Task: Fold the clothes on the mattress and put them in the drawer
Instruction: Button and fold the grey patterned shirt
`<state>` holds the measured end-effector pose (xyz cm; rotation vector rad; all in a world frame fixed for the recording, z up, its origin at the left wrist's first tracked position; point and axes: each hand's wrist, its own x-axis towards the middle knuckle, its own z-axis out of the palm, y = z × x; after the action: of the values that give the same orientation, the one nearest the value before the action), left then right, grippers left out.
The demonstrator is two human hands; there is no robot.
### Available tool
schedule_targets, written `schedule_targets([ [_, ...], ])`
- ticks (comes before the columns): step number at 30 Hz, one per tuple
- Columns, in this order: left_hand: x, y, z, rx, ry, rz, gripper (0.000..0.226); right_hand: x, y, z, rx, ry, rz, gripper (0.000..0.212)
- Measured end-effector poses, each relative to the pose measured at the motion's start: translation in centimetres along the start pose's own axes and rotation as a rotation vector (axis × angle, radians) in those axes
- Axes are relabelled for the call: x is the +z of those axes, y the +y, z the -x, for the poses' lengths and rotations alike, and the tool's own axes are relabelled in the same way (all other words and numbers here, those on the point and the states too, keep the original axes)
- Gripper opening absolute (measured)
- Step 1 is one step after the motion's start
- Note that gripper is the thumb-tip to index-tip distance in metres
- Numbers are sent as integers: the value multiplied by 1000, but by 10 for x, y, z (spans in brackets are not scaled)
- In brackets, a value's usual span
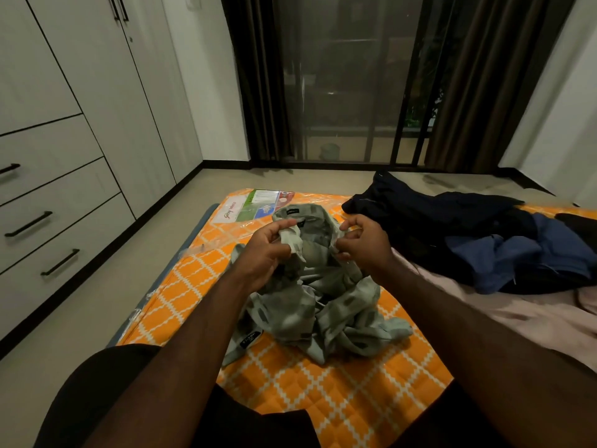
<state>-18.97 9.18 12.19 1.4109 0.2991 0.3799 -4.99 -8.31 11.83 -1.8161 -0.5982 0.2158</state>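
Shirt [318,305] collar pinched by left hand [269,250] and right hand [363,244], over mattress [323,399].

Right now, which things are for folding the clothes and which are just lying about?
For the job: grey-green patterned shirt; dark navy and blue clothes pile; orange checked mattress; white drawers with black handles.
Just lying about: brown curtains; printed paper label; glass sliding door.

Left grip [268,253], right grip [361,244] bare; black garment [106,383] over thighs.
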Motion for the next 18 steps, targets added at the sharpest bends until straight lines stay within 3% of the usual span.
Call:
schedule_targets([
  [4,-1,-2,2,63,-6,-166,61,3,1,1,-7,8,58,25],
  [8,-3,-11,-2,142,145,-552,34,7,4,0,-183,-33,273,23],
  [11,-1,-15,-2,170,221,-691,23,16,6,2,-263,-125,380,22],
  [15,3,-14,-1,244,246,-767,30,24,2,12,-228,-295,264,14],
  [18,6,-10,1,244,229,-765,51,30,4,17,-201,-343,125,14],
])
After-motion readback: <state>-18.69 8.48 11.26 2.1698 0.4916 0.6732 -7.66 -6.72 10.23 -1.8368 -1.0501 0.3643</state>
